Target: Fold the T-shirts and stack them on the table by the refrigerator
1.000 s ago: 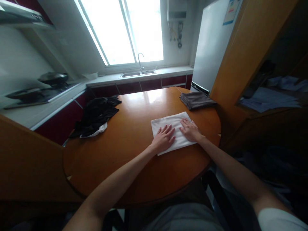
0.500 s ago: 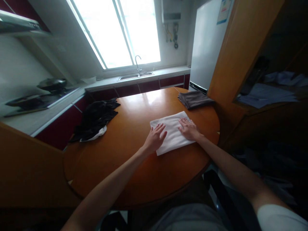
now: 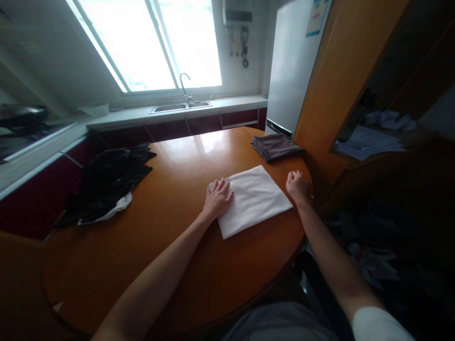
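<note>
A folded white cloth lies flat on the round wooden table. My left hand rests palm down on the cloth's left edge, fingers stretched out. Beside the cloth's right corner, on the bare table, is my right hand, off the cloth, its fingers curled in with nothing visible in them. A folded dark brown cloth sits farther back near the fridge.
A heap of black clothing with some white fabric lies on the table's left. Behind stand a counter with a sink, a white fridge and a wooden cabinet with papers on a shelf.
My hands slid apart across the white cloth: the left to its left edge, the right off its right side onto the table, fingers curling. The camera turned rightward.
</note>
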A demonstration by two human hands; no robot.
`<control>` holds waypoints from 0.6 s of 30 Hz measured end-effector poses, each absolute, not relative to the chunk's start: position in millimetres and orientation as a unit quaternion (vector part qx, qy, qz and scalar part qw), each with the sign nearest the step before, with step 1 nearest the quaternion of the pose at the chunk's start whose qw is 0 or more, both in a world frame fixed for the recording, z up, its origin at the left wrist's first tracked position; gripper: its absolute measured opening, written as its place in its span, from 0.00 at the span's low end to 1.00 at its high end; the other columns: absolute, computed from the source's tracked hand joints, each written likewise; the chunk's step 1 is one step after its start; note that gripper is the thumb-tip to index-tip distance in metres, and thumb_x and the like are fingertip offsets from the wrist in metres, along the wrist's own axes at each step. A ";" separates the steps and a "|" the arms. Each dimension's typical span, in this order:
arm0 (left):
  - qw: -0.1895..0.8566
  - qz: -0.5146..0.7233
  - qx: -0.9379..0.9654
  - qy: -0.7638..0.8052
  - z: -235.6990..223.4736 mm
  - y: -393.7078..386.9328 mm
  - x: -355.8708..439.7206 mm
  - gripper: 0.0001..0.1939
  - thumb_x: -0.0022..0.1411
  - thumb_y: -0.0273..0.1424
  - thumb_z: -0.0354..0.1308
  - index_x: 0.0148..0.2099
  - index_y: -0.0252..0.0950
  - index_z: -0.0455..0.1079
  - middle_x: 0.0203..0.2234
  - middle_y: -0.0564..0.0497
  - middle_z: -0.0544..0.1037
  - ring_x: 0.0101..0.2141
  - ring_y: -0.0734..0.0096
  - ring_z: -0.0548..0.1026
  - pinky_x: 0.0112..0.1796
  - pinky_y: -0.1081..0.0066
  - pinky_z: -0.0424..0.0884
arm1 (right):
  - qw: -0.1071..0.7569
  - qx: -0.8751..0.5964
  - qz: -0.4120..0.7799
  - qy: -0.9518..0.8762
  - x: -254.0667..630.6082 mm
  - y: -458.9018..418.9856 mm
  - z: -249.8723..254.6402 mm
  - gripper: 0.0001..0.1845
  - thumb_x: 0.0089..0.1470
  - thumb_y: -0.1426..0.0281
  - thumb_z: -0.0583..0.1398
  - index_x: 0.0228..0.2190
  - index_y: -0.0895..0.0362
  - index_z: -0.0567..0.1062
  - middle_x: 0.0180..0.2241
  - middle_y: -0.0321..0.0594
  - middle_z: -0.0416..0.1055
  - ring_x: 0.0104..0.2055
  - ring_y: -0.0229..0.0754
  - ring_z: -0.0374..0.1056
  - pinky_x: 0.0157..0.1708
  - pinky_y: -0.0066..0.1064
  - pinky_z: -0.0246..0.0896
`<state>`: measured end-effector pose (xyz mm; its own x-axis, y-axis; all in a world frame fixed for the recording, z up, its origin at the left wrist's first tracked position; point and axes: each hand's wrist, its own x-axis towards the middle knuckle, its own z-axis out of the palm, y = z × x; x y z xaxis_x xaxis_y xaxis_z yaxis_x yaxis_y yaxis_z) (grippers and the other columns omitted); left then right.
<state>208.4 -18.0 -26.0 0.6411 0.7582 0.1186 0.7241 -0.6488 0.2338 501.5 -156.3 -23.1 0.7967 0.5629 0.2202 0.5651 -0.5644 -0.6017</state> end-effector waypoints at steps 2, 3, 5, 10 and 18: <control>0.082 0.102 0.901 0.413 -24.8 -18.2 209.3 0.30 0.72 0.44 0.43 0.72 0.40 0.56 0.72 0.45 0.50 0.71 0.51 0.44 0.67 0.44 0.43 | 0.346 -0.876 -0.007 -0.335 498.5 -149.8 -14.6 0.29 0.68 0.65 0.41 0.57 0.67 0.72 0.67 0.60 0.56 0.71 0.54 0.48 0.66 0.47 0.45; 0.084 0.099 0.901 0.413 -24.3 -18.4 209.5 0.31 0.72 0.44 0.43 0.72 0.39 0.55 0.72 0.45 0.50 0.71 0.51 0.44 0.66 0.43 0.43 | 0.346 -0.866 -0.009 -0.360 492.5 -143.6 -10.2 0.29 0.68 0.65 0.42 0.58 0.65 0.71 0.68 0.57 0.55 0.71 0.52 0.47 0.67 0.46 0.45; 0.087 0.095 0.902 0.411 -23.7 -18.8 209.6 0.31 0.72 0.44 0.43 0.72 0.38 0.55 0.72 0.44 0.50 0.71 0.51 0.43 0.66 0.43 0.43 | 0.333 -0.831 -0.010 -0.445 474.8 -126.3 -2.8 0.29 0.68 0.63 0.44 0.61 0.63 0.68 0.70 0.52 0.52 0.72 0.50 0.44 0.68 0.46 0.42; 0.085 0.093 0.903 0.411 -21.1 -20.9 209.3 0.31 0.72 0.44 0.43 0.72 0.39 0.54 0.72 0.45 0.49 0.71 0.49 0.44 0.66 0.41 0.44 | 0.185 -0.764 0.034 -0.617 438.5 -78.6 -5.1 0.33 0.68 0.56 0.46 0.67 0.59 0.60 0.73 0.49 0.42 0.74 0.51 0.36 0.70 0.53 0.29; 0.102 0.093 0.901 0.412 -17.9 -23.0 209.3 0.31 0.71 0.44 0.44 0.72 0.38 0.55 0.72 0.45 0.50 0.71 0.51 0.44 0.66 0.42 0.42 | 0.187 -0.775 0.088 -0.597 455.4 -56.2 -18.8 0.34 0.68 0.55 0.47 0.68 0.59 0.58 0.72 0.48 0.46 0.74 0.48 0.40 0.70 0.48 0.35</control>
